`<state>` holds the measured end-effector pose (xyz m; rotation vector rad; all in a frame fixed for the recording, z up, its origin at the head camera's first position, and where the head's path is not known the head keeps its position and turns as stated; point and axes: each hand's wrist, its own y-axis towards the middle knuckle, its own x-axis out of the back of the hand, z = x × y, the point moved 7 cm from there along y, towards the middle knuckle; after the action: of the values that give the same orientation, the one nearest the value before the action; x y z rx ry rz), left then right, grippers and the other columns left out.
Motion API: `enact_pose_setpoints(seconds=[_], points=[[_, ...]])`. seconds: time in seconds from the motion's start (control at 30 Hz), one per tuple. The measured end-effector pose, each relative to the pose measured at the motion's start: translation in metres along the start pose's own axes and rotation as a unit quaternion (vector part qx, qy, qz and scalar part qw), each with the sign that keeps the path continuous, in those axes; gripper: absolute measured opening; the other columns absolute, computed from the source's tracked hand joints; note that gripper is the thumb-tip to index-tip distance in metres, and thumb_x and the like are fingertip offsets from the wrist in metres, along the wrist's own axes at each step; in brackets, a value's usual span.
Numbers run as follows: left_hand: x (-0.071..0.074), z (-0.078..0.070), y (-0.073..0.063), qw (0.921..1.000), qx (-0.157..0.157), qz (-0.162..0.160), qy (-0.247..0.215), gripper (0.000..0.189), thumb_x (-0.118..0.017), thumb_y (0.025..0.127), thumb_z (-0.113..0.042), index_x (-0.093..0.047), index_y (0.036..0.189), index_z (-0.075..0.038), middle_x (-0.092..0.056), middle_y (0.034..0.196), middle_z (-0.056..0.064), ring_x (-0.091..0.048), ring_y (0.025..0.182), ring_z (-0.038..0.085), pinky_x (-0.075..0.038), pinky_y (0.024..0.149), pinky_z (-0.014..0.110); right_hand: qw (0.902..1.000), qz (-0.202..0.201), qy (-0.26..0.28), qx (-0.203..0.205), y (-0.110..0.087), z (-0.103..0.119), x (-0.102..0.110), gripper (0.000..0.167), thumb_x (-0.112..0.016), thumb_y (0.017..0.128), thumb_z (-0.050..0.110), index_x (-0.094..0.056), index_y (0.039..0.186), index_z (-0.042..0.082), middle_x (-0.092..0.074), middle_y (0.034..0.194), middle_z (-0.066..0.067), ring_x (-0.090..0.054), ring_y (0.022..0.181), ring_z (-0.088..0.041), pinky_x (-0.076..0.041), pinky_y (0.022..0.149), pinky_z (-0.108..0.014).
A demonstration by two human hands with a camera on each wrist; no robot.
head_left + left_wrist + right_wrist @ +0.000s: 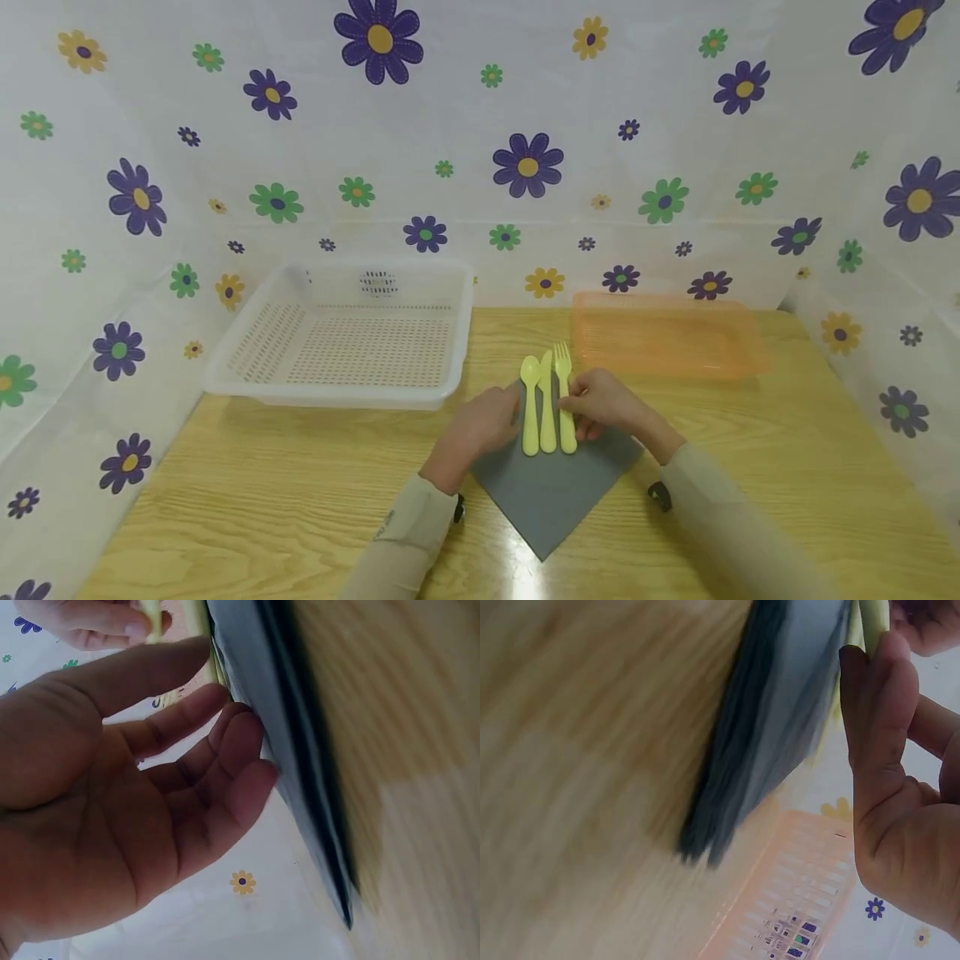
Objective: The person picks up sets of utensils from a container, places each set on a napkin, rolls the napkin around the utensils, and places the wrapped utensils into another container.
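A folded dark grey napkin (551, 500) lies cornerwise on the table. On it a yellow spoon (530, 408), a yellow knife (547, 408) and a yellow fork (563, 400) stand side by side, handles toward me. My right hand (603, 400) pinches the fork's handle between thumb and fingers from the right. At the left of the spoon is my left hand (483, 421), its loosely bent fingertips touching the napkin's edge. In the left wrist view, the thumb and fingers of that left hand (112, 772) have a gap between them.
A white perforated basket (337, 398) stands at the back left. Toward the back right sits a shallow orange basket (667, 367). A white curtain (450, 108) with flower prints encloses the wooden table (285, 500) at the back and sides.
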<state>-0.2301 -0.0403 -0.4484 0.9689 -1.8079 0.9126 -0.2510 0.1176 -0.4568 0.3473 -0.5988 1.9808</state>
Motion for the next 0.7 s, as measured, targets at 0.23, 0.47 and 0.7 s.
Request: enact_pose_setpoints(seconds=[0.23, 0.47, 0.7], points=[[-0.004, 0.0, -0.001, 0.9991, -0.013, 0.021, 0.035, 0.019, -0.066, 0.092, -0.006, -0.06, 0.11, -0.01, -0.059, 0.106, 0.011, -0.055, 0.084, 0.019, -0.051, 0.074, 0.036, 0.9993, 0.024, 0.018, -0.024, 0.012, -0.006, 0.0, 0.031, -0.062, 0.096, 0.009, -0.05, 0.068, 0.005, -0.062, 0.059, -0.009, -0.063, 0.048, -0.014, -0.052, 0.046, -0.027], [-0.004, 0.0, -0.002, 0.9988, -0.028, 0.024, 0.033, 0.023, -0.068, 0.091, -0.006, -0.06, 0.112, -0.01, -0.058, 0.105, 0.011, -0.054, 0.081, 0.017, -0.051, 0.071, 0.034, 0.9987, 0.02, 0.016, -0.045, 0.015, -0.005, -0.002, 0.027, -0.062, 0.096, 0.009, -0.054, 0.071, 0.003, -0.06, 0.058, -0.007, -0.063, 0.047, -0.014, -0.052, 0.046, -0.027], [-0.001, 0.0, -0.004, 0.9989, -0.024, 0.026, 0.033, 0.02, -0.068, 0.091, -0.006, -0.059, 0.109, -0.01, -0.056, 0.1, 0.009, -0.052, 0.079, 0.017, -0.049, 0.069, 0.033, 0.9986, 0.023, 0.007, -0.048, 0.017, -0.005, -0.005, 0.029, -0.063, 0.096, 0.01, -0.056, 0.07, 0.001, -0.061, 0.056, -0.007, -0.06, 0.045, -0.013, -0.051, 0.044, -0.026]])
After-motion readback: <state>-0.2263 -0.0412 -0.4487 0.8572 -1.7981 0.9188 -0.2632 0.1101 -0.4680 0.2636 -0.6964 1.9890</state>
